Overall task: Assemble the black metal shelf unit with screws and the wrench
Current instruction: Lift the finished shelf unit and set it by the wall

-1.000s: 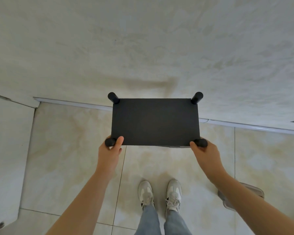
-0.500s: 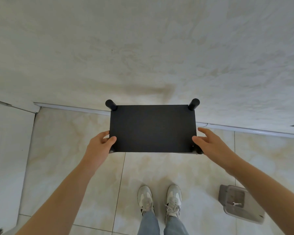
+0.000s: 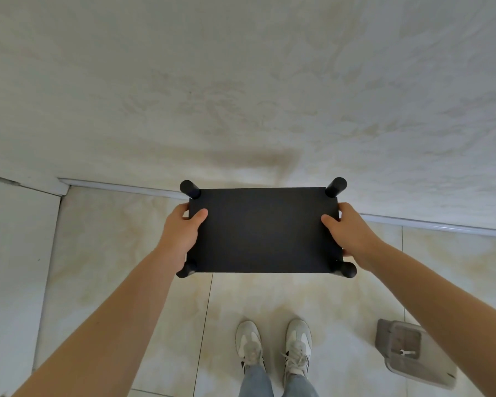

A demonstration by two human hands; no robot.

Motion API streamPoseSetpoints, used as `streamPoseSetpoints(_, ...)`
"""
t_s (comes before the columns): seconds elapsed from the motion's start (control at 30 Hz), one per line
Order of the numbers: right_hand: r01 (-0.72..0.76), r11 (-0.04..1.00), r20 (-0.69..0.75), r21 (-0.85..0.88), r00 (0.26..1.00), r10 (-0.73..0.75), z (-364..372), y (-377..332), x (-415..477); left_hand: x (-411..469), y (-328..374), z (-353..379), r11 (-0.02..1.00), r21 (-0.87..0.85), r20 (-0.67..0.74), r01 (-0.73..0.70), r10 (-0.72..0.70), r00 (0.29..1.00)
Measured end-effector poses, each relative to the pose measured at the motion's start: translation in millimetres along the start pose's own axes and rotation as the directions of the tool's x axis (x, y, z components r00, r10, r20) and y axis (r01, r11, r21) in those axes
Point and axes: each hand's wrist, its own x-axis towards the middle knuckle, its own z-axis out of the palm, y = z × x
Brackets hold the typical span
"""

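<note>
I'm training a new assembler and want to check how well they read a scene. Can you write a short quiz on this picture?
1. True or false: the left hand and the right hand each grip a short side of the black shelf unit, thumbs on top.
2. Where does the small wrench lie? A) in the grey tray on the floor; B) on the shelf top; C) in the left hand.
3. How many round post ends show at the shelf's corners?

Key: 1 true; 2 A; 3 four.
</note>
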Motion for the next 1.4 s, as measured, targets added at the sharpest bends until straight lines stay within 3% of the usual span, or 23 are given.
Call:
streamPoseSetpoints(1.07, 0.031, 0.984, -0.052, 0.174, 0.998, -0.022, 6.5, -46.2, 30.2, 56.8, 50.3, -17.1, 0.996, -0.081, -0.003, -0.029, 0.029, 1.000)
streamPoseSetpoints(1.4, 0.056, 0.993, -0.027, 0.099, 0.998, -0.054, 19.9, -53.0, 32.6, 61.6, 49.8, -31.3, 0.999, -0.010, -0.052, -0.041, 0.040, 0.998)
